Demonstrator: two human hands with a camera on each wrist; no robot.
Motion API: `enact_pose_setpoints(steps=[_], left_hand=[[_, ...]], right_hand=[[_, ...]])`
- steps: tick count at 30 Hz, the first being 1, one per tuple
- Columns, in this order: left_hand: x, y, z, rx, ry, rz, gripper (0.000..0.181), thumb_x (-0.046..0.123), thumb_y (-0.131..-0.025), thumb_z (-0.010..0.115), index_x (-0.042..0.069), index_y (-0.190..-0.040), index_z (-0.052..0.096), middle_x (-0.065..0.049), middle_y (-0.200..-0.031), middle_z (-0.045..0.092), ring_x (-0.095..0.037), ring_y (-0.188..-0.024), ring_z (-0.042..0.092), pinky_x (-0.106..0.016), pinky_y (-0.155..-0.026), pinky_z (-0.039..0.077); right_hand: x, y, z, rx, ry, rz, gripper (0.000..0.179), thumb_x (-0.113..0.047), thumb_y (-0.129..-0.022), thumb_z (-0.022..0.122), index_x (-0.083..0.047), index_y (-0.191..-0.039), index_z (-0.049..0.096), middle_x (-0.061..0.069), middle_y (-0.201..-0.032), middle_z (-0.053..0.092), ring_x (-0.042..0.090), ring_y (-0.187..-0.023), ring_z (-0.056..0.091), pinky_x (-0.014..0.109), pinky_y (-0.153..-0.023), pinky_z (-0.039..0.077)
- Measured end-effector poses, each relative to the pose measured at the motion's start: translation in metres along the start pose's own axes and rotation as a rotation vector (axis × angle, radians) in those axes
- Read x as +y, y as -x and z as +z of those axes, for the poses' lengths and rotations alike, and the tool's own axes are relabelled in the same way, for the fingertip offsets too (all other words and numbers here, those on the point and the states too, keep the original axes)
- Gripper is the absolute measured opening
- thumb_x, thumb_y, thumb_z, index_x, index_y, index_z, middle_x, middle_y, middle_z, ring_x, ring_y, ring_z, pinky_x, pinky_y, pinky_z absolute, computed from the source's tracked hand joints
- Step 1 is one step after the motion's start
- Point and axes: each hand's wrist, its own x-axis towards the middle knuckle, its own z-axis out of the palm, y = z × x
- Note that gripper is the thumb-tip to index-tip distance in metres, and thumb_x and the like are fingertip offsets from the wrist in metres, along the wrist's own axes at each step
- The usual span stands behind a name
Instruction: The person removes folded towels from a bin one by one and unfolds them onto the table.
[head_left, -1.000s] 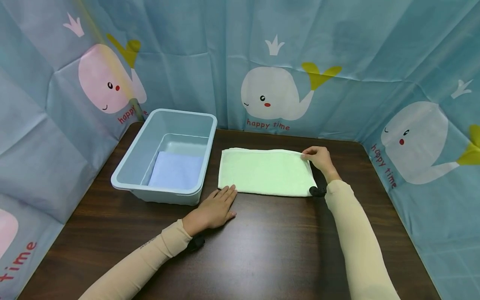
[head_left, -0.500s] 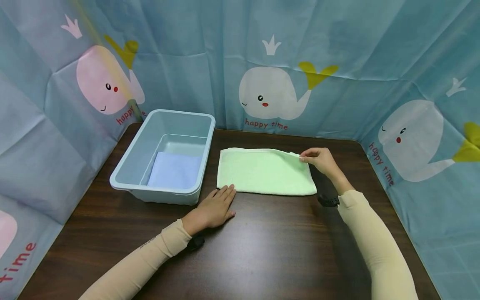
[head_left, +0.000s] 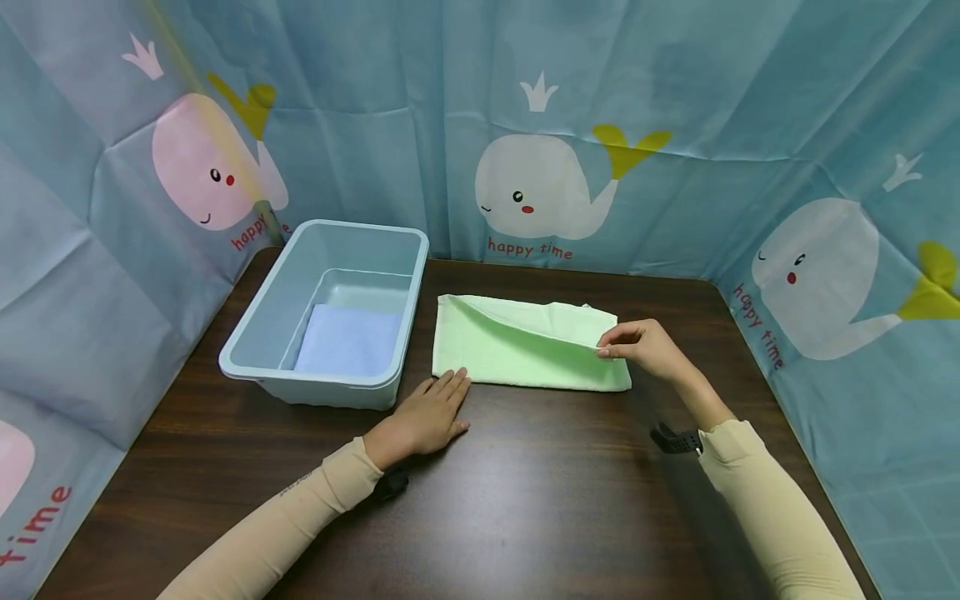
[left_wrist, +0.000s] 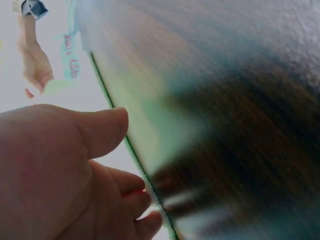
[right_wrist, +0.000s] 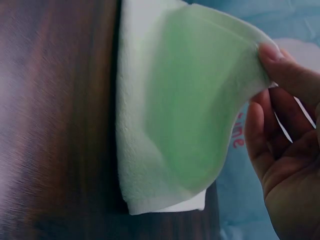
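Since the earlier frame, one right hand (head_left: 648,346) has drawn the upper layer of one green towel (head_left: 517,364) nearer, pinching its corner. One left hand (head_left: 423,418) lies flat, fingers extended, at the near left corner. Towel and one tub (head_left: 330,394), containing one blue cloth (head_left: 348,340), share one table (head_left: 510,492).

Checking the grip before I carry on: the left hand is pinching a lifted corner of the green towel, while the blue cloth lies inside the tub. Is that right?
Not quite: the right hand is pinching the lifted corner of the green towel, as the head view shows. The blue cloth does lie inside the tub.
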Motion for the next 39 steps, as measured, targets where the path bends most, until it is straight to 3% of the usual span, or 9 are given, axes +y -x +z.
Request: enact_pose_setpoints(steps=[7, 11, 14, 19, 30, 39], left_hand=[[0.000, 0.001, 0.001, 0.010, 0.002, 0.006, 0.069, 0.038, -0.104, 0.047, 0.004, -0.158, 0.021, -0.012, -0.168, 0.014, -0.030, -0.156, 0.015, -0.050, -0.125, 0.020], [0.001, 0.004, 0.001, 0.026, -0.011, -0.009, 0.069, 0.039, -0.104, 0.047, 0.003, -0.157, 0.022, -0.012, -0.167, 0.014, -0.030, -0.156, 0.016, -0.050, -0.125, 0.020], [0.003, 0.010, 0.001, 0.030, -0.008, -0.016, 0.070, 0.040, -0.103, 0.048, 0.002, -0.157, 0.023, -0.014, -0.167, 0.015, -0.030, -0.156, 0.016, -0.050, -0.124, 0.021], [0.006, 0.021, -0.002, 0.023, -0.012, -0.011, 0.070, 0.040, -0.103, 0.049, 0.001, -0.156, 0.026, -0.015, -0.166, 0.018, -0.031, -0.155, 0.018, -0.050, -0.124, 0.021], [0.003, 0.029, 0.004, 0.008, 0.016, -0.033, 0.067, 0.038, -0.103, 0.050, -0.001, -0.154, 0.029, -0.017, -0.165, 0.021, -0.033, -0.154, 0.021, -0.051, -0.124, 0.022], [0.016, 0.055, -0.014, -0.024, 0.026, 0.016, 0.064, 0.037, -0.101, 0.054, -0.003, -0.149, 0.038, -0.018, -0.160, 0.034, -0.033, -0.150, 0.031, -0.049, -0.121, 0.029]], right_hand=[[-0.005, 0.022, 0.009, -0.064, -0.024, -0.013, 0.015, -0.014, -0.086, 0.077, -0.002, -0.095, 0.076, -0.008, -0.084, 0.074, 0.028, -0.075, 0.064, 0.039, -0.066, 0.055], [-0.002, 0.030, 0.015, -0.082, -0.036, -0.028, 0.012, -0.009, -0.086, 0.075, -0.002, -0.095, 0.076, -0.009, -0.084, 0.073, 0.019, -0.070, 0.061, 0.036, -0.063, 0.054], [0.001, 0.034, 0.019, -0.095, -0.048, -0.023, 0.011, -0.006, -0.086, 0.075, -0.001, -0.095, 0.076, -0.012, -0.084, 0.072, 0.011, -0.071, 0.061, 0.036, -0.065, 0.056], [0.003, 0.042, 0.020, -0.102, -0.067, -0.011, 0.011, -0.005, -0.084, 0.076, -0.001, -0.095, 0.076, -0.014, -0.085, 0.073, 0.012, -0.073, 0.065, 0.038, -0.069, 0.058], [0.000, 0.052, 0.020, -0.188, -0.108, -0.043, 0.011, -0.006, -0.086, 0.073, 0.001, -0.094, 0.075, -0.010, -0.085, 0.074, 0.005, -0.074, 0.065, 0.035, -0.069, 0.058], [0.006, 0.063, 0.017, -0.312, -0.108, -0.056, 0.007, -0.005, -0.086, 0.073, 0.000, -0.090, 0.074, -0.010, -0.080, 0.072, 0.003, -0.072, 0.062, 0.038, -0.066, 0.057]])
